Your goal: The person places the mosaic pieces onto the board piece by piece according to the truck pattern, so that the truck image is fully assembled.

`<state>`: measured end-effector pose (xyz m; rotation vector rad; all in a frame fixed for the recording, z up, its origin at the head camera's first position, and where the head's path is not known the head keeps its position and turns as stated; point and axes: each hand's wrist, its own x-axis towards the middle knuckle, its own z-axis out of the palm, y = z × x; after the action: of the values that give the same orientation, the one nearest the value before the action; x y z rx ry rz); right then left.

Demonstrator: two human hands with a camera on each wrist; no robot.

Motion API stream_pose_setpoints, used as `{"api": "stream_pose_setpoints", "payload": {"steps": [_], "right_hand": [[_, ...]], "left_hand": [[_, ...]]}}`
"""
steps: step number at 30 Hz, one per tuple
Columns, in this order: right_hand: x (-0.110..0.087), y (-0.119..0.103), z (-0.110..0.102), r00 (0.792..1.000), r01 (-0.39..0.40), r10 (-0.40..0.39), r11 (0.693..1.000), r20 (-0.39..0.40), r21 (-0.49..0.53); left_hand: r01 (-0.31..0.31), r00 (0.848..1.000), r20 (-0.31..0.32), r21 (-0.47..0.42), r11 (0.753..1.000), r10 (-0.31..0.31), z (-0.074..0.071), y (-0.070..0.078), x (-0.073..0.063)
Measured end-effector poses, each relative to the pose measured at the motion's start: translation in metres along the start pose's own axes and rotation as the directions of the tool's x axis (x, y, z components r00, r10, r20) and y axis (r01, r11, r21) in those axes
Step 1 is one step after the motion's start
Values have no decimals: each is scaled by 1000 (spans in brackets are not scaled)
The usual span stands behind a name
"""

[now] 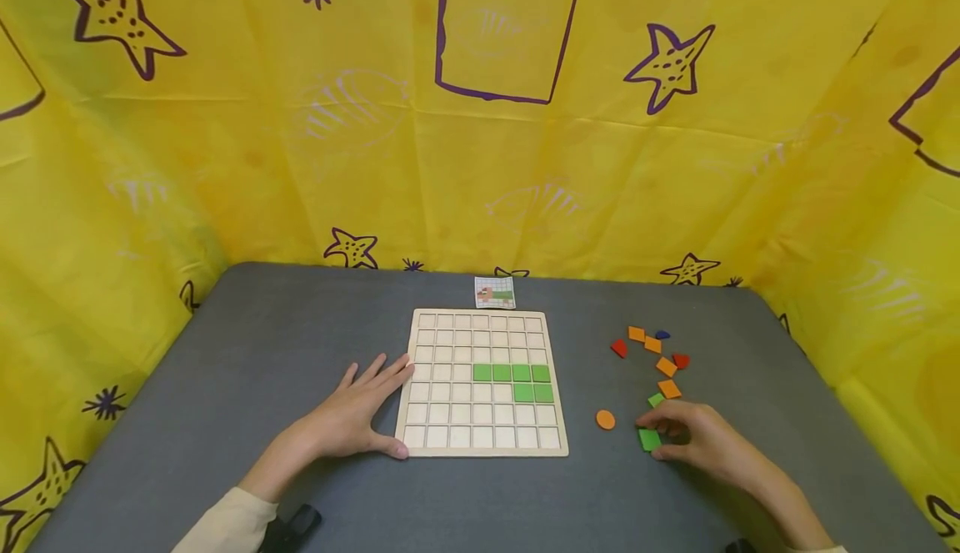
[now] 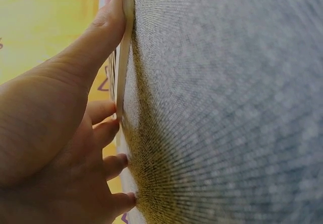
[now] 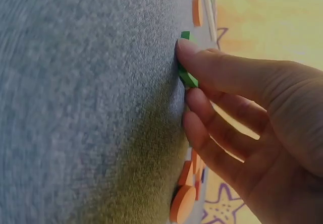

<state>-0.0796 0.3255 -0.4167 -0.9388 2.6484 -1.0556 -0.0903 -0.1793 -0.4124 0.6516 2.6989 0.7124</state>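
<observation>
My left hand [image 1: 352,415] is spread along the left side of a pale wooden grid board [image 1: 442,438], its thumb at the near corner and fingertips at the edge. In the left wrist view the thumb [image 2: 103,32] lies along the board's rim. Green square tiles [image 1: 521,373] fill part of two rows on the board's right side. Off to the right, my right hand [image 1: 697,440] pinches a green square tile [image 1: 648,440] between thumb and fingers, close over the table. Another green piece [image 1: 656,400] lies just beyond those fingers.
An orange disc [image 1: 605,419] lies between board and right hand. Farther back are several orange squares [image 1: 669,389], red pieces [image 1: 618,349] and a blue piece [image 1: 662,334]. A small picture card [image 1: 494,293] sits behind the board. Yellow patterned cloth [image 1: 465,153] encloses the grey table [image 1: 337,503].
</observation>
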Motion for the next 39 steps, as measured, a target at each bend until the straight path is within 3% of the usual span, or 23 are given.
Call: {"api": "stream_pose_setpoints", "payload": {"steps": [9, 16, 21, 29, 39], "right_hand": [[5, -4, 2, 994, -98, 97, 995, -45, -21], [7, -9, 3, 987, -49, 46, 999, -152, -16], [8, -11, 4, 984, -57, 56, 998, -166, -4], [15, -13, 4, 972, -43, 25, 997, -233, -70], [31, -21, 4, 968, -35, 8, 994, -249, -106]], "left_hand": [[5, 1000, 4, -13, 1000, -5, 1, -1, 1], [14, 1000, 4, -1, 1000, -14, 2, -2, 1], [6, 1000, 5, -2, 1000, -6, 1, -2, 1], [-3, 1000, 1, 3, 1000, 3, 1, -1, 1], [-10, 1000, -1, 7, 1000, 10, 0, -1, 0]]}}
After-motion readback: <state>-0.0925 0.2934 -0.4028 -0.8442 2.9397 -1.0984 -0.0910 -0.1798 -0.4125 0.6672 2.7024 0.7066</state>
